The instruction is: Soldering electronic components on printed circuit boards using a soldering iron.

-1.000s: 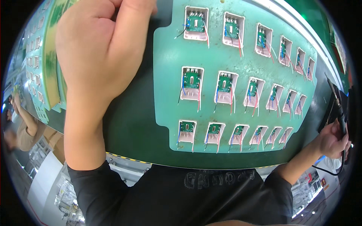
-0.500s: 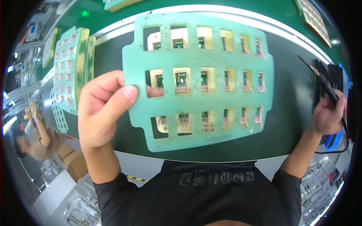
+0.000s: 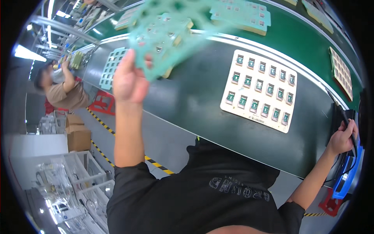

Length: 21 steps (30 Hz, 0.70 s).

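My left hand [image 3: 131,80] is raised on the left with its fingers closed on the lower corner of a green perforated plate [image 3: 187,48], smeared by motion. Through and behind the plate, a tray with another green cover shows in part. On the dark table lies a cream tray [image 3: 249,71] bearing rows of small green circuit boards, uncovered. At the far right, my right hand [image 3: 343,138] grips a soldering iron [image 3: 344,117], its tip pointing up and away.
A second green perforated plate [image 3: 113,68] lies at the table's left. Beyond the white rail, a covered tray [image 3: 241,15] and a brownish tray [image 3: 341,74] rest on the green surface. A blue case [image 3: 346,179] stands by my right hand. Another person [image 3: 66,89] works at far left.
My left hand has lifted the green plate up and away to the left, off the cream tray, whose boards now show. The view has swung left. My right hand still holds the iron.
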Each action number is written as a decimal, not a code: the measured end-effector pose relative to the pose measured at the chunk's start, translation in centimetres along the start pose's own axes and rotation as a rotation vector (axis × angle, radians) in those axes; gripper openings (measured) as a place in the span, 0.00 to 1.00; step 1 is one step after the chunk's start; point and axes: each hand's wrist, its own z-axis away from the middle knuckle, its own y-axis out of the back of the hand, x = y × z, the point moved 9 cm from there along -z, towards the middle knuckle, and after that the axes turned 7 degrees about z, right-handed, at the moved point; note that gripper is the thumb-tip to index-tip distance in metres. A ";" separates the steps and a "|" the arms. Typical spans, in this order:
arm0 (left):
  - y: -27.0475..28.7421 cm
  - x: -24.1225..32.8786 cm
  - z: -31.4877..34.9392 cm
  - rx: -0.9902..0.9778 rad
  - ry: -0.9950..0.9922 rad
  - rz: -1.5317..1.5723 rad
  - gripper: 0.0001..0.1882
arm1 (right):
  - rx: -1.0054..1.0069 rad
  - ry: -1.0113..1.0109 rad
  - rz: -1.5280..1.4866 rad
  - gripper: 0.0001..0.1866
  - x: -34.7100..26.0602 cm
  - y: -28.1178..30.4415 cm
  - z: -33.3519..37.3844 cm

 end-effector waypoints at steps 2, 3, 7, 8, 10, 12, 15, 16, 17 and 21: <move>5.5 6.9 0.0 0.147 -0.228 -0.138 0.17 | 0.050 0.002 0.064 0.08 0.2 0.4 0.2; 8.8 10.0 0.4 0.275 -0.303 -0.167 0.18 | 0.019 0.041 0.066 0.08 -0.1 0.0 0.2; 20.7 17.0 2.0 0.641 -0.434 -0.238 0.19 | -0.033 0.093 0.089 0.08 -0.2 -0.7 0.2; 23.6 17.5 2.2 0.726 -0.435 -0.228 0.19 | -0.016 0.063 0.101 0.08 0.3 -0.6 0.1; 28.8 17.5 2.7 0.854 -0.398 -0.189 0.17 | -0.001 0.039 0.108 0.08 1.1 -0.5 0.0; 32.1 16.9 2.8 0.912 -0.300 -0.165 0.16 | 0.017 -0.005 0.072 0.08 2.0 -0.4 -0.1; 31.1 17.6 4.1 1.014 -0.182 -0.506 0.18 | 0.009 -0.027 0.073 0.07 2.4 -0.6 -0.1; 29.1 17.8 5.2 1.109 -0.072 -0.851 0.20 | 0.028 -0.013 0.025 0.07 2.1 -0.5 0.0; 24.4 19.7 5.7 1.142 -0.121 -1.416 0.27 | 0.043 -0.048 0.003 0.07 2.2 -0.5 0.0; 4.6 6.7 5.5 0.169 -0.534 -1.209 0.41 | 0.162 -0.038 -0.002 0.06 -0.1 -0.3 0.0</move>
